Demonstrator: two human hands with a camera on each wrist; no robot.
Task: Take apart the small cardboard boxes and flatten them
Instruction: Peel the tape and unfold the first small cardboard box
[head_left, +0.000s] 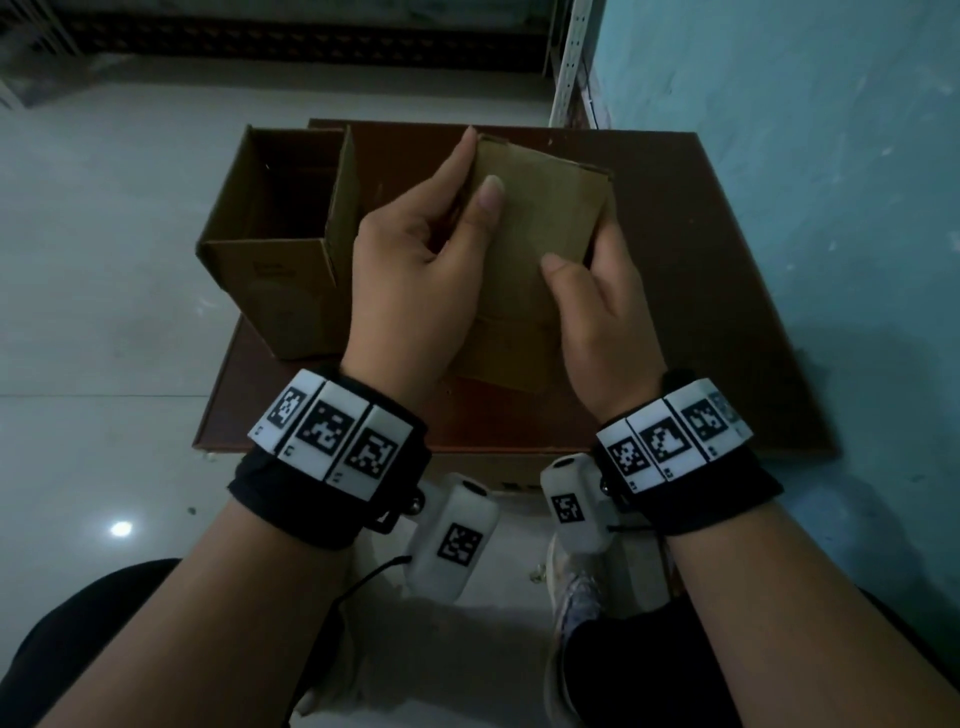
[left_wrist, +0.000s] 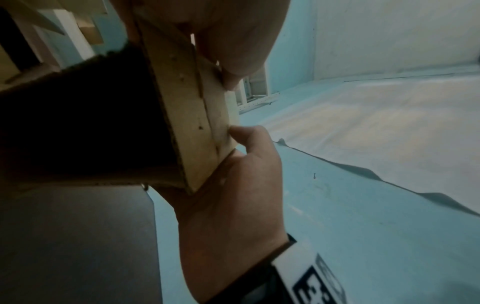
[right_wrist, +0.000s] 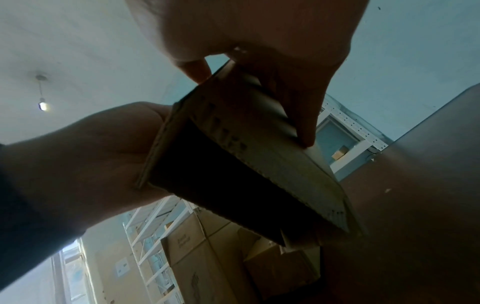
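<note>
I hold a small brown cardboard box (head_left: 540, 234) above the dark red-brown table (head_left: 717, 322), between both hands. My left hand (head_left: 415, 265) grips its left edge, thumb pressed on the top face and fingers along the far side. My right hand (head_left: 597, 312) grips the right edge, thumb on top and fingers curled round the side. A loose flap (head_left: 498, 358) hangs at the near end. In the left wrist view the box (left_wrist: 187, 115) shows a dark open end, with my right hand (left_wrist: 228, 205) under it. The right wrist view shows the same open box (right_wrist: 259, 164) and my left hand (right_wrist: 91, 154).
A larger open cardboard box (head_left: 280, 234) stands on the table's left side, close to my left hand. A teal wall (head_left: 831, 156) runs along the right. Pale floor tiles (head_left: 104, 260) lie to the left. White shelving (right_wrist: 150, 236) and stacked cartons (right_wrist: 197, 257) stand behind.
</note>
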